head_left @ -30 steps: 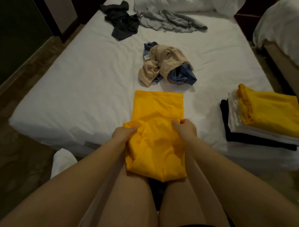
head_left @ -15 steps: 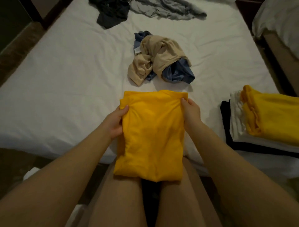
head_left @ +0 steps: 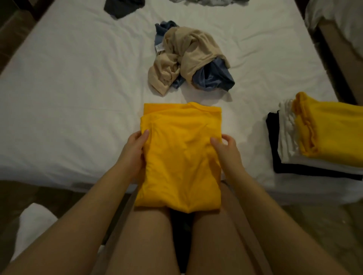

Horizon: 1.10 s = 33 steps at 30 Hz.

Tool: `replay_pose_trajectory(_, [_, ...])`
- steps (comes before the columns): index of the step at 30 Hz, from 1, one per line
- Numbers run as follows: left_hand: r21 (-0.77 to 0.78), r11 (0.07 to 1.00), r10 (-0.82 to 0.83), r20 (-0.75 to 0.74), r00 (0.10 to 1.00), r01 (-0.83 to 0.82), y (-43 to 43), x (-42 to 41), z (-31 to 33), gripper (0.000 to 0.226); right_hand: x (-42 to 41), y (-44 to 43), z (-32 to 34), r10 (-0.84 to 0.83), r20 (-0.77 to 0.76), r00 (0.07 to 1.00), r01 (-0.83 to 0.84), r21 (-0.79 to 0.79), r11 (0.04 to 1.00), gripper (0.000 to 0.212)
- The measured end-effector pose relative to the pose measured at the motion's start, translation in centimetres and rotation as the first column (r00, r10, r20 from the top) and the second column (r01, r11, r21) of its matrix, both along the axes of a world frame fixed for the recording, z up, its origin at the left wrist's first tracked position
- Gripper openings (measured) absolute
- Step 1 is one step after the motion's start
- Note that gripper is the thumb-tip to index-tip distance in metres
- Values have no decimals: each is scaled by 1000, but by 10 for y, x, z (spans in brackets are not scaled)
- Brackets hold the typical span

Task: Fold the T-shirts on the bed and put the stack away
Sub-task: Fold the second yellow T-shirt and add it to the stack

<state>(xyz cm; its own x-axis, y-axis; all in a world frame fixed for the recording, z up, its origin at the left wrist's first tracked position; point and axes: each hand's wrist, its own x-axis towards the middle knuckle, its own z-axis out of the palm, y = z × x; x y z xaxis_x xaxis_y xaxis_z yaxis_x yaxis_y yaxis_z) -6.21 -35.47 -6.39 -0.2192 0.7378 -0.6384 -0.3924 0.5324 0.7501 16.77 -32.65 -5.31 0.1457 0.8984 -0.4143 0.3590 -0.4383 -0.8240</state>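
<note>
- A dim bedroom: a bed (head_left: 78, 98) with a white sheet fills the upper two thirds of the frame, and the edge of a second bed (head_left: 341, 25) shows in the upper right corner.
- The folded yellow T-shirt (head_left: 182, 157) lies at the lower centre of the frame. Its far half rests on the near edge of the mattress and its near half hangs over the person's bare thighs.
- The left hand (head_left: 135, 149) grips the shirt's left edge, thumb on top of the cloth; its fingers are hidden below the fabric.
- The right hand (head_left: 227, 151) grips the right edge in the same way — thumb pressed on top, fingers curled round the side.
- A stack of folded shirts (head_left: 324, 137) sits at the right edge of the frame on the bed: yellow on top, white under it, black at the bottom.
- Above the yellow shirt, at upper centre, a crumpled beige T-shirt (head_left: 186, 53) is tangled over a blue garment (head_left: 214, 78).
- A dark garment (head_left: 121, 7) and a grey garment (head_left: 206, 2) lie at the top edge — both cut off by the frame.
- A white object (head_left: 33, 225), too blurred to name, lies on the floor at lower left.
</note>
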Motion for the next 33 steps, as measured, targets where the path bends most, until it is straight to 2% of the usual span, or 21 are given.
replay_pose_trajectory(2, [-52,991,-126,-152,980,119,-31,5,1,46,10,-42,-3,30,-12,999,-31,-43,999,53])
replay_pose_trajectory(5, [-153,961,-272,-398,876,229,-76,13,-1,55,20,-97,-5,138,-103,985,-146,-76,986,60])
replay_pose_trajectory(7, [-92,957,-291,-378,879,277,-103,18,3,62,24,-120,2,324,12,946,-323,-36,946,72])
replay_pose_trajectory(8, [-66,948,-313,-372,874,311,-114,18,4,73,25,-128,5,401,104,910,-401,-27,916,80])
replay_pose_trajectory(10, [-94,902,-414,-468,781,422,-127,14,5,94,29,-136,4,477,275,835,-495,-6,869,96])
replay_pose_trajectory(12, [-107,891,-421,-560,713,442,-132,10,4,85,31,-138,3,471,315,824,-510,49,859,91])
replay_pose_trajectory(13, [-88,908,-384,-562,733,409,-133,9,6,74,32,-138,5,447,261,856,-481,86,872,84])
replay_pose_trajectory(15, [15,950,-265,-487,832,312,-133,5,9,50,35,-137,14,357,57,933,-361,124,924,69])
replay_pose_trajectory(17, [114,966,-170,-397,902,232,-136,1,14,32,39,-136,26,236,-151,960,-215,144,966,60])
replay_pose_trajectory(19, [117,973,-145,-351,925,197,-141,-4,20,27,43,-136,33,172,-250,953,-133,165,977,54])
replay_pose_trajectory(21, [105,977,-151,-280,948,186,-144,-7,26,29,43,-139,38,175,-317,932,-112,209,972,49])
replay_pose_trajectory(23, [78,974,-190,-228,955,212,-144,-7,34,28,42,-140,40,223,-312,924,-142,261,955,45])
replay_pose_trajectory(27, [39,975,-209,-162,964,218,-139,0,47,17,35,-138,40,311,-207,928,-238,315,919,42])
replay_pose_trajectory(30, [59,988,-137,-71,988,142,-139,6,44,18,36,-137,35,324,-120,938,-266,349,898,41])
replay_pose_trajectory(33, [91,992,-77,-114,990,88,-141,7,37,21,41,-138,28,312,-54,948,-281,312,908,40])
